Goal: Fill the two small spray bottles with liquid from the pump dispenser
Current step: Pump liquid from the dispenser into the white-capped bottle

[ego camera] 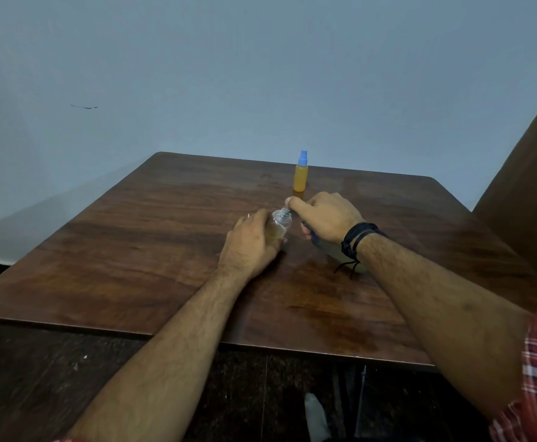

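Note:
A small clear spray bottle (pixel 280 222) with its cap off stands in the middle of the table, a little yellowish liquid in its lower part. My left hand (pixel 250 241) grips its body. My right hand (pixel 326 215) holds the pump dispenser (pixel 340 250), tilted so that its nozzle meets the bottle's open neck; most of the dispenser is hidden under the hand and wrist. A second small spray bottle (pixel 301 173), full of orange-yellow liquid and closed with a blue spray cap, stands upright behind the hands.
The brown wooden table (pixel 133 250) stands against a pale blue wall. A brown panel (pixel 528 186) rises at the right. The dark floor shows below the table's near edge.

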